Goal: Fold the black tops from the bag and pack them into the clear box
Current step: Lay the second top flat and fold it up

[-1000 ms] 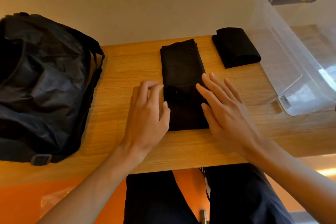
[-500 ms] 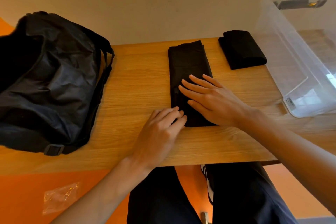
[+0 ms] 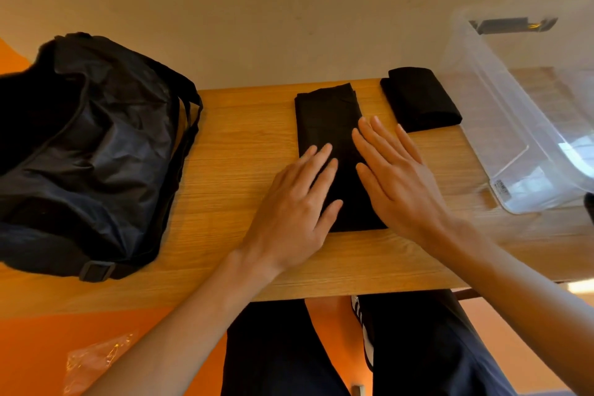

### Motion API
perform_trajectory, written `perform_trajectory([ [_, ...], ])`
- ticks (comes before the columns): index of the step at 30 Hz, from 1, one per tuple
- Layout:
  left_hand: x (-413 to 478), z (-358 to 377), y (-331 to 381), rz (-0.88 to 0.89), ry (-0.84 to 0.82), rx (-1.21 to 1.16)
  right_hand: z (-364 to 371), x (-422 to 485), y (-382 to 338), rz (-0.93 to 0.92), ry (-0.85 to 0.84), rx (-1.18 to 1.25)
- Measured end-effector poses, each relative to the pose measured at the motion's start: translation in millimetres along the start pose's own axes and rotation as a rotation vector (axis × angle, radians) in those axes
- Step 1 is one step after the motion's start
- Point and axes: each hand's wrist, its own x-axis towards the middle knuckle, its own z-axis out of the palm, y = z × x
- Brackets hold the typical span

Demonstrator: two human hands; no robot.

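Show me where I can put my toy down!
Best spot: bare table between the bag and the long black top. The right is crowded: folded top beside the clear box, left hand and right hand on that long top.

- A wooden table (image 3: pixel 244 138), its far edge against the wall
- A dark bag (image 3: pixel 96 151) slumped on the left end, its strap buckle near the front edge
- A long folded black top (image 3: pixel 324 116) lying lengthwise in the middle
- A smaller folded black top (image 3: pixel 418 100) right of it, apart, near the far edge
- A clear box (image 3: pixel 501 112) on the right end, just beside the smaller top
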Motion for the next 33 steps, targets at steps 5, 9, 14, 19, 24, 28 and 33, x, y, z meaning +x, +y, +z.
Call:
perform_trajectory([
  [5,14,17,-8,-0.025,-0.289,0.137,12,-29,-13,0.035,-0.238,-0.100],
  [9,10,19,-7,-0.104,-0.344,0.107,16,-26,-5,0.074,-0.357,-0.036],
  [14,4,17,2,-0.197,-0.333,0.121,12,-21,0,-0.004,-0.399,0.020],
  [19,2,20,1,-0.210,-0.314,0.108,10,-19,3,-0.051,-0.427,0.016],
  [24,12,7,-3,-0.267,-0.268,-0.091,-4,-1,6,-0.024,-0.308,0.135],
  [28,54,-1,-39,-0.305,-0.067,-0.099,0,63,27,0.152,-0.155,0.167],
  [33,122,10,-87,-0.434,-0.077,-0.059,32,139,50,0.192,-0.198,0.195],
])
